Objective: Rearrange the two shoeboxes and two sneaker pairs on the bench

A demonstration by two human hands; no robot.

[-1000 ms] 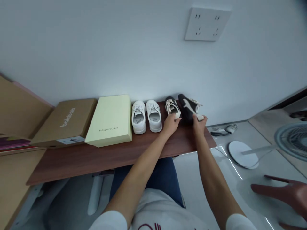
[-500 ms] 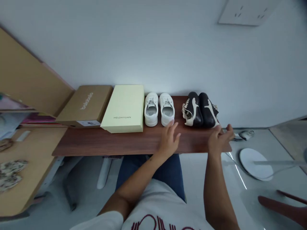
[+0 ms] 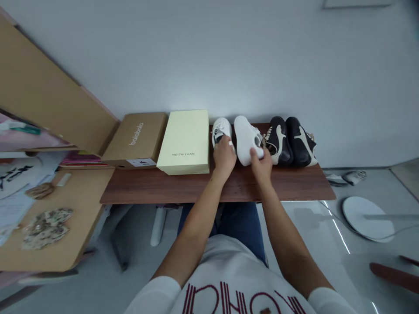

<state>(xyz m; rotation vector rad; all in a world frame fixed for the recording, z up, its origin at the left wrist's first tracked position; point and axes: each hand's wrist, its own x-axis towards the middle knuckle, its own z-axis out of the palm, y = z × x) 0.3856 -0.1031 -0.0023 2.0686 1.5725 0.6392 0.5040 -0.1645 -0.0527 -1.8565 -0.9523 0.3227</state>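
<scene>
Two white sneakers stand side by side on the dark wooden tabletop (image 3: 157, 186). My left hand (image 3: 224, 158) grips the heel end of the left white sneaker (image 3: 221, 126), covering most of its opening. The right white sneaker (image 3: 244, 137) is tipped onto its side, its opening facing right, and my right hand (image 3: 262, 163) is closed on its heel. Just to the right, touching or nearly so, lies a pair of black sneakers (image 3: 296, 141) with cream trim, also turned on their sides.
A pale yellow shoebox (image 3: 186, 135) and a brown shoebox (image 3: 135, 133) are left of the sneakers. A light wooden desk (image 3: 81, 218) with a patterned scrunchie (image 3: 47, 229) adjoins on the left. The wall (image 3: 196, 56) rises behind. A round white base (image 3: 368, 218) stands on the floor at right.
Both hands have moved onto the white sneakers, the right one coming from beside the black pair. The right white sneaker has been tipped onto its side. The view has shifted slightly.
</scene>
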